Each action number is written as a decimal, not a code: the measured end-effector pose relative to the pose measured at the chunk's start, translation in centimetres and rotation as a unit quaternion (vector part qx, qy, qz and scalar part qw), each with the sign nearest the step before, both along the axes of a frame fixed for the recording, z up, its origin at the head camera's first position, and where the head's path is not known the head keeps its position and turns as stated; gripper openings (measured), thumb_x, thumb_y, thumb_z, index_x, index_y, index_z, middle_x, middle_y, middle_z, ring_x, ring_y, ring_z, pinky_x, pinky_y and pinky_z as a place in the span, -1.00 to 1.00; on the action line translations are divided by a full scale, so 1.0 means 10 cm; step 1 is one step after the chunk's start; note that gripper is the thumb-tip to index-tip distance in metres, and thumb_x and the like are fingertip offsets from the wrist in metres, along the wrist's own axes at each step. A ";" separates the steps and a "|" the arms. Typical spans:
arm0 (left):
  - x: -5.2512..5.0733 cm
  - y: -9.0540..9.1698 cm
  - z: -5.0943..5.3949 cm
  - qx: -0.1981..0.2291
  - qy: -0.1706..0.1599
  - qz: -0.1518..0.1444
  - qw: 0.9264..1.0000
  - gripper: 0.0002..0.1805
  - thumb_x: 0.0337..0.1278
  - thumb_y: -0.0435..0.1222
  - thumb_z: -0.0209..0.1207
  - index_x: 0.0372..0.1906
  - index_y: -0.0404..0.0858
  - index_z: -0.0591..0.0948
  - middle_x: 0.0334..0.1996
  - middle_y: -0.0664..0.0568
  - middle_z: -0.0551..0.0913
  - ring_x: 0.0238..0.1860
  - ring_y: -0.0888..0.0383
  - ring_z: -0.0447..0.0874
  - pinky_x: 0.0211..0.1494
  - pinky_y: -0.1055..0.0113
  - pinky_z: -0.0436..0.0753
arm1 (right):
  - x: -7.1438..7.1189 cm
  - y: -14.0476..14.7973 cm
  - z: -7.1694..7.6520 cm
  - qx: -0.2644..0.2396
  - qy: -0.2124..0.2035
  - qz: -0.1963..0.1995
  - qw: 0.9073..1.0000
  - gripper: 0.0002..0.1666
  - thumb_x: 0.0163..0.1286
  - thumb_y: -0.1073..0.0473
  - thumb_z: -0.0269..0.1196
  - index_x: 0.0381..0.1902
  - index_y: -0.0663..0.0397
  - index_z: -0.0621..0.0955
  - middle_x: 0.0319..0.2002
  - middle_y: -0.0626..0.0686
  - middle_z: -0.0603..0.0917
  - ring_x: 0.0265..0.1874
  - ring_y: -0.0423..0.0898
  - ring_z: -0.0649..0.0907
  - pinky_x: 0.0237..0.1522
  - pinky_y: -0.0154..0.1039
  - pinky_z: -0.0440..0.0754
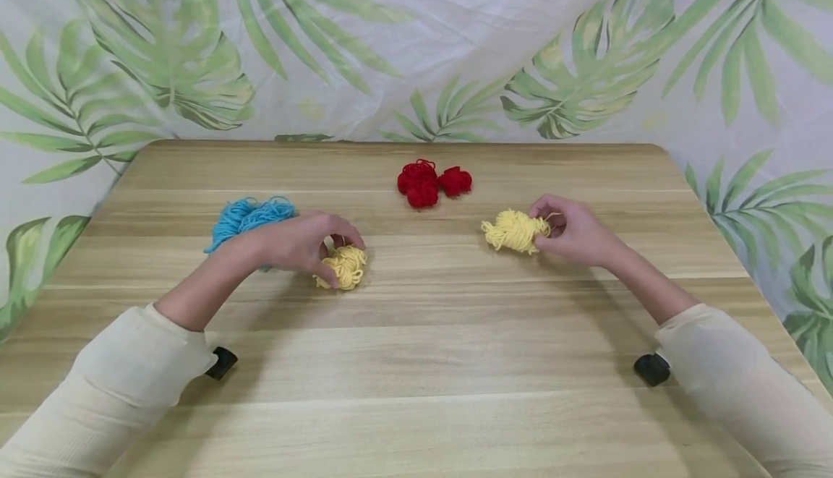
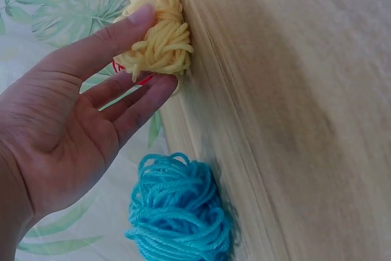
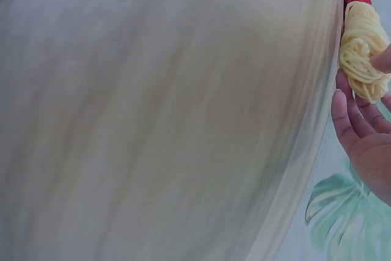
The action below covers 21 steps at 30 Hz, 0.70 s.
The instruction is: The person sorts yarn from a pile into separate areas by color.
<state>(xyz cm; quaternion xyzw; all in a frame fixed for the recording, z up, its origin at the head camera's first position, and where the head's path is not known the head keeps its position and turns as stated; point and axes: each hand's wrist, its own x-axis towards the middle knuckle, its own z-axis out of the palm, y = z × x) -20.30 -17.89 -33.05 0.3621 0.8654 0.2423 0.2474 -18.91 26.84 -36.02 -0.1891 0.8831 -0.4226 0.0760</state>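
A small bundle of yellow yarn (image 1: pixel 349 265) sits between the thumb and fingers of my left hand (image 1: pixel 301 241), low over the table. In the left wrist view the thumb presses one side of this yarn (image 2: pixel 164 47) and the fingertips are at its underside. Blue yarn (image 1: pixel 244 219) lies just behind that hand, partly hidden by the wrist. On the right, my right hand (image 1: pixel 575 236) pinches the near end of a second yellow yarn bundle (image 1: pixel 513 231). Its thumb and fingers also show around the yarn (image 3: pixel 361 47) at the right wrist view's edge.
Red yarn bundles (image 1: pixel 419 183) lie together at the back middle of the wooden table (image 1: pixel 416 362). A leaf-print cloth (image 1: pixel 455 44) hangs behind the table and around its sides. Black devices (image 1: pixel 652 369) show at both sleeve cuffs.
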 end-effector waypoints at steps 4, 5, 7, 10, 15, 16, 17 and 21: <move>0.00 0.02 0.02 -0.011 -0.002 0.006 1.000 -0.44 -0.07 -0.36 0.60 0.11 -0.35 0.67 -0.05 -0.04 0.67 -0.02 -0.01 0.56 -0.06 0.15 0.68 | -0.01 0.11 0.00 0.008 0.011 -0.021 1.000 -0.66 0.22 0.54 0.28 -0.04 0.37 0.54 -0.09 0.27 0.62 -0.30 -0.11 0.68 -0.28 -0.45 0.63; 0.00 0.03 0.03 -0.013 -0.001 0.005 1.000 -0.44 -0.06 -0.36 0.60 0.10 -0.35 0.68 -0.05 -0.03 0.67 -0.02 -0.01 0.56 -0.07 0.16 0.68 | -0.02 0.13 0.00 0.011 0.015 -0.026 1.000 -0.66 0.22 0.53 0.29 -0.03 0.38 0.53 -0.09 0.27 0.62 -0.28 -0.10 0.69 -0.26 -0.46 0.63; 0.00 0.04 0.04 -0.017 0.002 0.004 1.000 -0.45 -0.06 -0.35 0.59 0.11 -0.33 0.68 -0.04 -0.03 0.68 -0.02 -0.01 0.57 -0.08 0.17 0.67 | -0.02 0.19 0.00 0.017 0.019 -0.034 0.999 -0.65 0.24 0.52 0.30 -0.01 0.40 0.53 -0.07 0.29 0.61 -0.25 -0.06 0.70 -0.24 -0.48 0.63; -0.01 0.05 0.04 -0.024 0.006 0.002 1.000 -0.45 -0.03 -0.35 0.58 0.12 -0.32 0.67 -0.03 -0.04 0.68 0.00 -0.01 0.58 -0.07 0.18 0.67 | -0.04 0.26 0.00 0.029 0.023 -0.041 0.998 -0.65 0.25 0.50 0.31 0.00 0.40 0.53 -0.06 0.29 0.61 -0.22 -0.03 0.69 -0.22 -0.51 0.62; -0.02 0.06 0.04 -0.030 0.004 -0.001 1.000 -0.45 0.01 -0.36 0.56 0.15 -0.33 0.65 -0.02 -0.05 0.67 0.01 -0.02 0.57 -0.05 0.17 0.67 | -0.05 0.36 -0.02 0.032 0.034 -0.048 0.998 -0.63 0.24 0.51 0.34 0.00 0.41 0.54 -0.08 0.31 0.61 -0.27 -0.11 0.69 -0.23 -0.53 0.62; -0.03 0.06 0.04 -0.030 0.004 -0.001 1.000 -0.45 0.01 -0.36 0.56 0.15 -0.33 0.65 -0.02 -0.06 0.67 0.02 -0.02 0.57 -0.04 0.16 0.67 | -0.05 0.38 -0.02 0.031 0.036 -0.051 0.998 -0.63 0.23 0.52 0.34 0.00 0.42 0.54 -0.09 0.31 0.61 -0.28 -0.14 0.69 -0.23 -0.54 0.62; -0.03 0.06 0.04 -0.030 0.005 -0.002 1.000 -0.46 0.01 -0.37 0.55 0.15 -0.32 0.65 -0.02 -0.06 0.67 0.02 -0.02 0.58 -0.03 0.15 0.68 | -0.05 0.40 -0.02 0.028 0.039 -0.053 0.997 -0.63 0.23 0.53 0.34 -0.01 0.43 0.54 -0.10 0.32 0.61 -0.30 -0.17 0.68 -0.23 -0.54 0.63; -0.03 0.07 0.05 -0.030 0.008 -0.003 1.000 -0.47 0.03 -0.37 0.55 0.15 -0.31 0.65 -0.02 -0.07 0.68 0.02 -0.04 0.60 0.02 0.10 0.69 | -0.05 0.47 -0.02 0.021 0.048 -0.063 0.997 -0.63 0.21 0.54 0.35 -0.03 0.45 0.55 -0.11 0.34 0.61 -0.30 -0.25 0.64 -0.22 -0.56 0.62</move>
